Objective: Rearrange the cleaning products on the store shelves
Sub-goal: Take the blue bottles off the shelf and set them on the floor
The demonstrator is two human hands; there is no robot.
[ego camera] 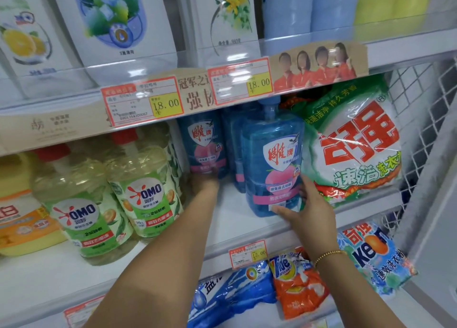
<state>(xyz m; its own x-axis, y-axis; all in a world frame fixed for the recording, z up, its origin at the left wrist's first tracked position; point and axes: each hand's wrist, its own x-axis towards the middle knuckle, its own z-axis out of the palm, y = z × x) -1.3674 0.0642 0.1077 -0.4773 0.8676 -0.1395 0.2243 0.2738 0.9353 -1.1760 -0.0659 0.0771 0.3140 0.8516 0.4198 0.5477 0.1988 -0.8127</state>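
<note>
A blue detergent bottle [273,159] with a pink label stands at the front of the middle shelf [230,218]. My right hand [306,211] grips its lower right side, thumb across the bottom of the label. Farther back, a second blue bottle [205,144] of the same kind stands to the left. My left hand [204,183] reaches in to its base; its fingers are hidden against the bottle, so the grip is unclear. More blue bottles [235,142] stand between the two.
Two green OMO bottles [146,191] and a yellow jug [19,204] fill the shelf's left. A large washing powder bag [353,144] leans at the right by a wire mesh side panel [420,119]. Powder bags [299,285] lie on the shelf below. White refill pouches [118,23] stand above.
</note>
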